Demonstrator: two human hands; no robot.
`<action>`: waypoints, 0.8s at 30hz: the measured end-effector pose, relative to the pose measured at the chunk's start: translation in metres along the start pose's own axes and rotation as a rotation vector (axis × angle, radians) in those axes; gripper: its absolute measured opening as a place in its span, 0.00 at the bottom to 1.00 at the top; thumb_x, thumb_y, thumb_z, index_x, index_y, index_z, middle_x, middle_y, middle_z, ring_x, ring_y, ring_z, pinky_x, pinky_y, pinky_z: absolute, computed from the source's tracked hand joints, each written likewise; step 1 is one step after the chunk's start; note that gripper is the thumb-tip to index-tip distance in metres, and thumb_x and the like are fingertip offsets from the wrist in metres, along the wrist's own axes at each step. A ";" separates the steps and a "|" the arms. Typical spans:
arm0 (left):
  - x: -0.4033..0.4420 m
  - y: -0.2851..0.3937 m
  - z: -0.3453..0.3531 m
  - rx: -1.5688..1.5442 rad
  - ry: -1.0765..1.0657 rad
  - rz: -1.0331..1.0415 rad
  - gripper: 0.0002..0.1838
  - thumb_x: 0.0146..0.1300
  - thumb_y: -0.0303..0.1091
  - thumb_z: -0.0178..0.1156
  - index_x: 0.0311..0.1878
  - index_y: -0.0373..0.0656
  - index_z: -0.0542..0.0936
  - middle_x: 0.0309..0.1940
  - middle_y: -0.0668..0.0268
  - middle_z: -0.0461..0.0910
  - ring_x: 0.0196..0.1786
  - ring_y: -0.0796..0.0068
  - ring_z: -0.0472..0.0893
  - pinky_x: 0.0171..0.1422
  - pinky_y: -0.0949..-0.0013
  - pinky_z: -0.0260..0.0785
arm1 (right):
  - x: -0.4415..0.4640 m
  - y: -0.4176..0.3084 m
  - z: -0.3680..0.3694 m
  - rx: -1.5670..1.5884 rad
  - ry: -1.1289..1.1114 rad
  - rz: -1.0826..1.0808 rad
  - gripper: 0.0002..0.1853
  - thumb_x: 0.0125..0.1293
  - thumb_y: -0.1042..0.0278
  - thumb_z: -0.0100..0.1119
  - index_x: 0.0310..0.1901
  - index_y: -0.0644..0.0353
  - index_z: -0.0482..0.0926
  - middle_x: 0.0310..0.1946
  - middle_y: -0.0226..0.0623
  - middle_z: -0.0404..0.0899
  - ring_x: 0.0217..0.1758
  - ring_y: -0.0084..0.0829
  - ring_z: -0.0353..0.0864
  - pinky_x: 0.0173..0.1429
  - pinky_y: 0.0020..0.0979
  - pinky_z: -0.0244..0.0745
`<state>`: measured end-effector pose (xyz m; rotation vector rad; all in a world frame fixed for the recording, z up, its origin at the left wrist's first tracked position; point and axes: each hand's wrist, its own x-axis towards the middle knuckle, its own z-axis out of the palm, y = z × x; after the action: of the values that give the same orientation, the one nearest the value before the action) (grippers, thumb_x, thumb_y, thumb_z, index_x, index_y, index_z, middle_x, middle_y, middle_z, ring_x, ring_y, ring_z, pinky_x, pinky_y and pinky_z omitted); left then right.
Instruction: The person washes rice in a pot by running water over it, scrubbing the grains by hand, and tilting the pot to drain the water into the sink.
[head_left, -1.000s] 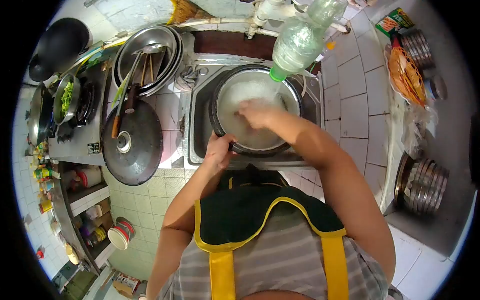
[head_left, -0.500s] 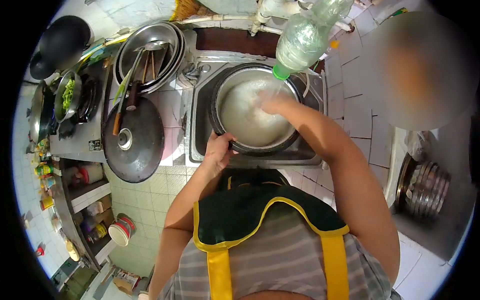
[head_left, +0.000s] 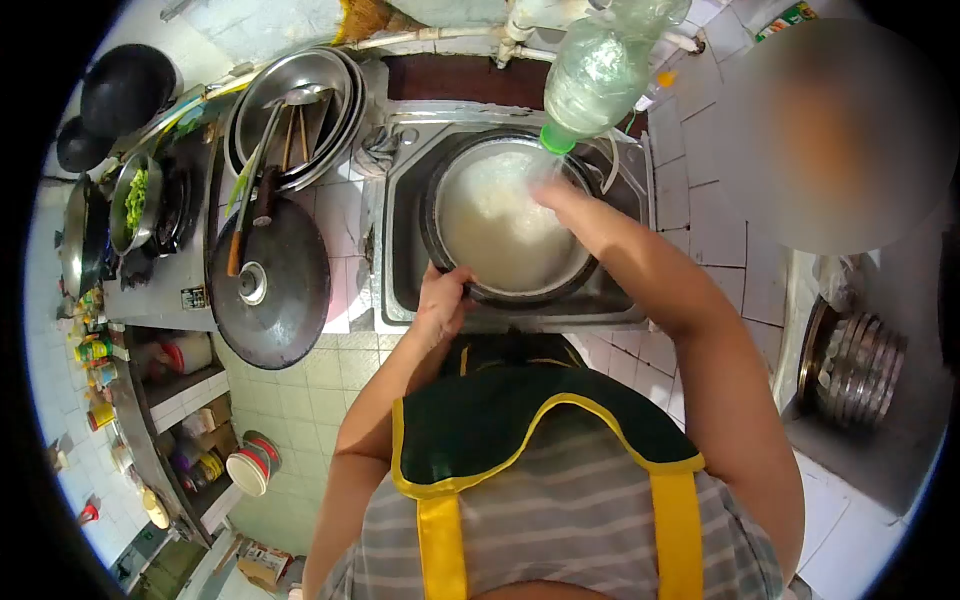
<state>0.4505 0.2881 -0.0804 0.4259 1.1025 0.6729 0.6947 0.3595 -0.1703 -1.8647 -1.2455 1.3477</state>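
A large dark-rimmed pot stands in the metal sink. Cloudy whitish water fills it, with a paler mass that looks like rice showing through towards the far side. My left hand is closed on the pot's near left rim. Inside the pot, at the right, my right hand is blurred by motion, and its fingers cannot be made out. Just above it hangs an upturned clear plastic bottle with a green neck, from which water seems to run down.
Left of the sink lie a dark pot lid and nested metal basins with utensils. Farther left, a pan holds chopped greens. Stacked metal plates stand at the right, and a bucket is on the floor.
My right hand has moved slightly right and up within the pot. The pale mass in the water shows more clearly. My left hand stays on the rim.
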 end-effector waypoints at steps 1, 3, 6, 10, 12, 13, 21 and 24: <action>0.000 0.001 0.003 0.009 0.003 0.007 0.21 0.45 0.22 0.54 0.47 0.42 0.68 0.35 0.62 0.74 0.34 0.70 0.75 0.27 0.65 0.70 | -0.003 -0.038 0.009 -0.134 0.025 0.108 0.27 0.59 0.52 0.50 0.55 0.63 0.65 0.51 0.46 0.69 0.54 0.38 0.68 0.59 0.39 0.60; -0.003 0.002 0.011 0.029 0.011 0.020 0.21 0.45 0.22 0.55 0.47 0.42 0.68 0.35 0.62 0.74 0.34 0.70 0.75 0.27 0.65 0.69 | 0.000 -0.066 0.035 -0.366 0.025 0.170 0.27 0.59 0.51 0.49 0.53 0.64 0.68 0.49 0.50 0.70 0.54 0.40 0.68 0.59 0.40 0.60; -0.003 0.006 0.014 0.151 0.046 -0.071 0.20 0.46 0.19 0.52 0.46 0.42 0.67 0.36 0.63 0.72 0.35 0.68 0.74 0.35 0.63 0.71 | 0.002 -0.072 0.065 -0.668 -0.300 0.018 0.26 0.57 0.52 0.52 0.51 0.64 0.71 0.49 0.54 0.68 0.53 0.43 0.69 0.59 0.39 0.61; -0.002 0.006 0.010 0.001 -0.022 -0.107 0.18 0.46 0.18 0.52 0.44 0.42 0.67 0.35 0.63 0.72 0.36 0.66 0.74 0.38 0.59 0.71 | -0.056 -0.066 0.035 -1.094 -0.512 -0.698 0.23 0.55 0.59 0.52 0.52 0.59 0.71 0.52 0.56 0.64 0.55 0.47 0.67 0.57 0.46 0.62; 0.000 0.002 0.006 -0.011 -0.022 -0.086 0.18 0.46 0.18 0.52 0.43 0.42 0.68 0.35 0.63 0.72 0.37 0.66 0.74 0.38 0.58 0.71 | -0.069 -0.048 0.017 -1.068 -0.476 -0.655 0.24 0.55 0.60 0.51 0.55 0.57 0.69 0.54 0.56 0.63 0.57 0.48 0.65 0.57 0.50 0.60; -0.002 0.003 0.008 -0.029 -0.029 -0.070 0.18 0.46 0.18 0.52 0.43 0.42 0.68 0.35 0.63 0.73 0.36 0.65 0.74 0.37 0.58 0.71 | -0.078 -0.048 0.011 -1.130 -0.450 -0.476 0.25 0.55 0.60 0.51 0.56 0.55 0.67 0.54 0.55 0.62 0.58 0.48 0.64 0.58 0.52 0.59; -0.006 0.003 0.016 -0.011 -0.074 -0.057 0.21 0.45 0.22 0.53 0.45 0.44 0.67 0.33 0.64 0.73 0.31 0.70 0.74 0.25 0.65 0.68 | -0.070 -0.067 0.021 -1.051 -0.430 -0.291 0.22 0.54 0.63 0.52 0.53 0.49 0.69 0.53 0.44 0.66 0.58 0.45 0.64 0.58 0.58 0.51; -0.004 0.007 0.011 0.077 -0.029 -0.095 0.21 0.45 0.22 0.53 0.46 0.44 0.67 0.33 0.65 0.73 0.32 0.71 0.74 0.27 0.65 0.67 | -0.097 -0.064 0.020 -1.338 -0.471 -0.372 0.18 0.52 0.68 0.52 0.47 0.52 0.75 0.50 0.43 0.70 0.52 0.45 0.70 0.51 0.51 0.63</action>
<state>0.4575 0.2906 -0.0691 0.4446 1.1165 0.5406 0.6446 0.2993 -0.0823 -1.8142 -3.0607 0.7207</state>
